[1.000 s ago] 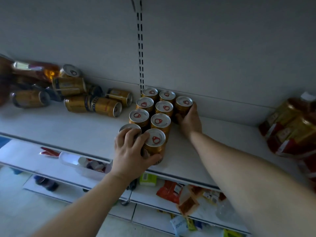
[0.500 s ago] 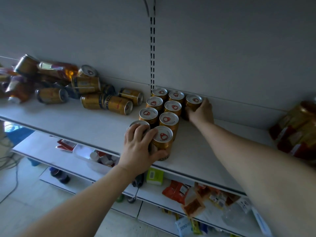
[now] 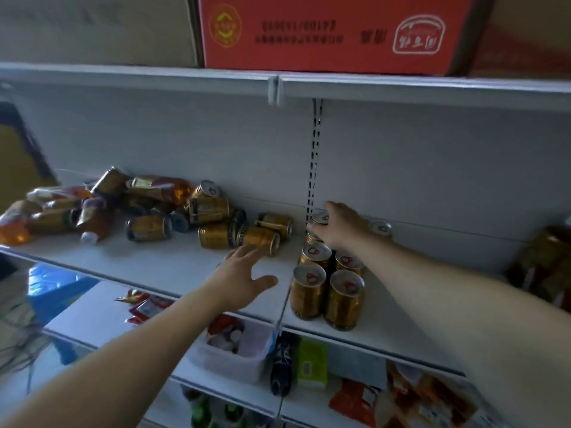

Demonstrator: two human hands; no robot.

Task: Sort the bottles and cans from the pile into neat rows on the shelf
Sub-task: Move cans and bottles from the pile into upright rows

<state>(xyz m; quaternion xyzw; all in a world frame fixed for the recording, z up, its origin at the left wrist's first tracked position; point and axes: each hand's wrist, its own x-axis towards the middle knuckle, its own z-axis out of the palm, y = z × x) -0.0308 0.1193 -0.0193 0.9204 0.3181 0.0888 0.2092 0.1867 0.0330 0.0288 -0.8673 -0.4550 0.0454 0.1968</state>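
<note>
Several gold cans stand upright in rows [image 3: 327,291] on the white shelf [image 3: 160,267]. My right hand [image 3: 338,228] reaches over the back cans with fingers spread across their tops; one more upright can [image 3: 380,228] shows behind my wrist. My left hand [image 3: 244,273] hovers open above the shelf, fingers stretched toward a lying gold can [image 3: 258,239]. A pile of gold cans and amber bottles [image 3: 102,208] lies jumbled at the shelf's left.
Amber bottles with red labels [image 3: 547,261] stand at the far right of the shelf. An upper shelf carries a red carton [image 3: 333,32]. Below are a white bin [image 3: 234,350], a green pack [image 3: 312,361] and snack packets.
My left hand has let go of the front cans and moved left toward the lying cans. My right hand has shifted left onto the back cans. The view tilted upward.
</note>
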